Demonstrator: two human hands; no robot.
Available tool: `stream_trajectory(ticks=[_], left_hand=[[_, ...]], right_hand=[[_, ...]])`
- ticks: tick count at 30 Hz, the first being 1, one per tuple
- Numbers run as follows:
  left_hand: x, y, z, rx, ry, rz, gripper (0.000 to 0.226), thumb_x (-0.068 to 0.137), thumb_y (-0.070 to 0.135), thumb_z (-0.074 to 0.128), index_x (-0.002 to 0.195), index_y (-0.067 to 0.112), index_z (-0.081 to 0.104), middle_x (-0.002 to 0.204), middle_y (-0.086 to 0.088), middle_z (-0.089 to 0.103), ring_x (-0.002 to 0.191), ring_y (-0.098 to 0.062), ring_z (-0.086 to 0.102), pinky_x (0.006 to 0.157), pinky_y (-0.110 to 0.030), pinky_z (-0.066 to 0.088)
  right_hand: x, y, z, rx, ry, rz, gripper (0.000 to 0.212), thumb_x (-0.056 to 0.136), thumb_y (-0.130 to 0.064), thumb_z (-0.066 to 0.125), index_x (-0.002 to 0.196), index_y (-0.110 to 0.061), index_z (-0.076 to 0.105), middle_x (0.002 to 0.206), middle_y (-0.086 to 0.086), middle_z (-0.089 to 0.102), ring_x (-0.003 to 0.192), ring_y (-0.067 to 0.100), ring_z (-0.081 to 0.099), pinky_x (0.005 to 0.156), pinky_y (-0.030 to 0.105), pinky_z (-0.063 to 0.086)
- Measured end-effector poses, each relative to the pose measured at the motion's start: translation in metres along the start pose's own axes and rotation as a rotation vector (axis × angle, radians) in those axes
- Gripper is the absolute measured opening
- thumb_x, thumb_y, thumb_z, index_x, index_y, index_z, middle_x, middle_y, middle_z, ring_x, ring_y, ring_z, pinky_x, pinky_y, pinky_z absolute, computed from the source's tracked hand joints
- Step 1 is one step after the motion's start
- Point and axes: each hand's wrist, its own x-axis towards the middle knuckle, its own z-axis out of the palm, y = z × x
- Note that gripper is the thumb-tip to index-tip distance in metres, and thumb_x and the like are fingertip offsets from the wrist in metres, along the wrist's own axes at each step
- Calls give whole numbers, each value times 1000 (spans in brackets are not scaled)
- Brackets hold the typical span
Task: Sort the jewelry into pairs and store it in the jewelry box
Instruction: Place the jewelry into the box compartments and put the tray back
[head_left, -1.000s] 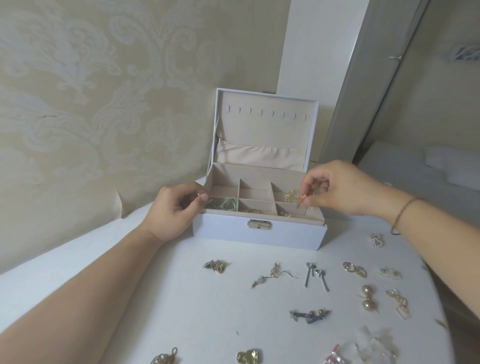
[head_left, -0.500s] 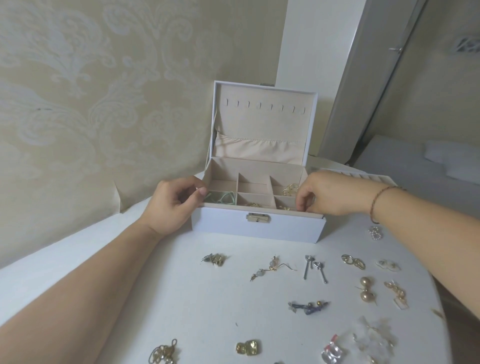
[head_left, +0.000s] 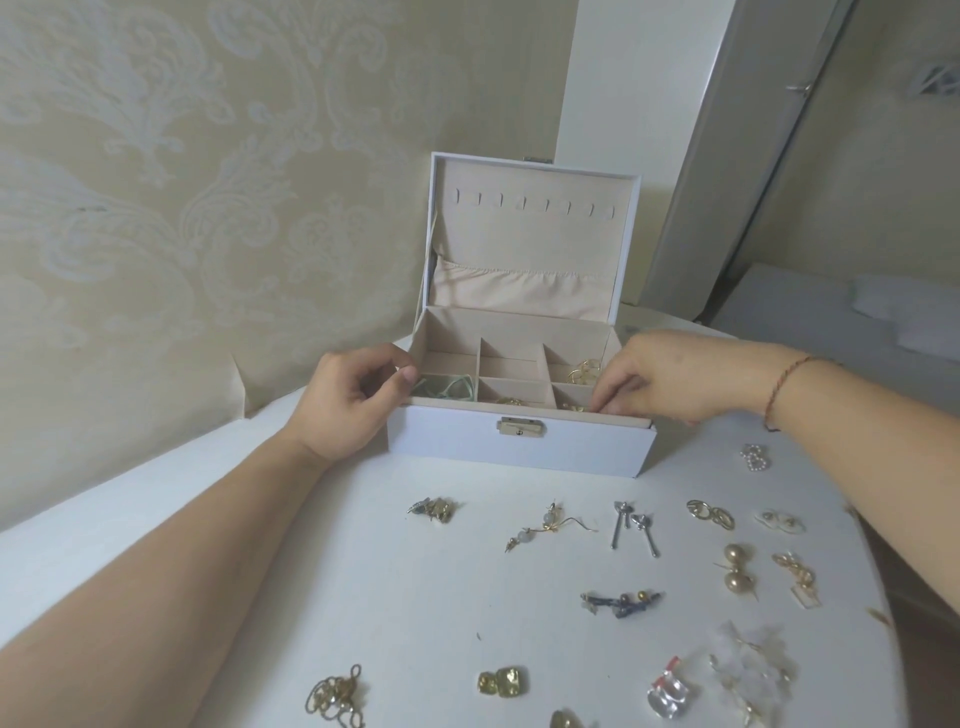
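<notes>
The white jewelry box (head_left: 519, 453) stands open on the table, lid (head_left: 530, 244) upright, its beige tray split into compartments. A green cord (head_left: 448, 389) lies front left, gold rings (head_left: 584, 371) back right, gold pieces (head_left: 511, 401) front middle. My left hand (head_left: 348, 402) curls against the box's left front corner. My right hand (head_left: 670, 382) reaches over the right wall, fingertips pinched in the front right compartment on a gold earring (head_left: 574, 407). Loose pairs lie in front: silver studs (head_left: 634, 525), gold ball earrings (head_left: 737, 566), gold hoops (head_left: 709, 514), dark blue earrings (head_left: 621, 603).
More jewelry is spread over the white table (head_left: 405, 597): a pearl piece (head_left: 753, 457), gold square earrings (head_left: 501, 680), a gold chain (head_left: 335, 696), clear earrings (head_left: 670, 693). A patterned wall stands close behind and left. The table edge curves down the right side.
My right hand has dropped from above the box into the front right compartment with the earring. My left hand has stayed at the box's left corner.
</notes>
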Motion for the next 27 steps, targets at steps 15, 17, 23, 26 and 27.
stream_trajectory(ticks=[15,17,23,26,27], left_hand=[[-1,5,1,-70,-15,-17,17,91,41,52,78,35,62,64,-19,58,58,2,49,62,-9,41],[-1,8,1,-63,-14,-25,18,91,41,52,79,32,62,63,-4,59,57,4,50,61,-9,39],[0,5,-1,-23,-15,-7,18,94,39,53,79,35,62,65,10,61,61,-4,51,60,-25,39],[-1,6,-2,-38,-19,-5,18,94,39,52,80,34,61,65,9,61,61,1,52,61,-24,40],[-1,6,-1,-44,-20,-5,18,94,39,52,80,33,61,64,12,61,60,3,53,60,-23,40]], right_hand=[[-133,-72,77,-59,176,-496,20,88,-50,52,102,-43,65,98,-26,65,80,-3,59,64,23,48],[-145,-78,91,-58,136,-573,22,88,-52,53,104,-43,64,101,-25,64,76,-1,59,60,23,46],[-155,-73,103,-12,158,-541,25,89,-56,51,108,-43,62,101,-26,61,76,0,60,59,29,51],[-149,-62,99,85,183,-426,30,84,-61,49,111,-48,57,100,-30,60,73,-5,57,63,15,44],[-148,-58,99,113,185,-400,32,82,-62,49,111,-50,55,100,-31,60,73,-4,56,62,10,39]])
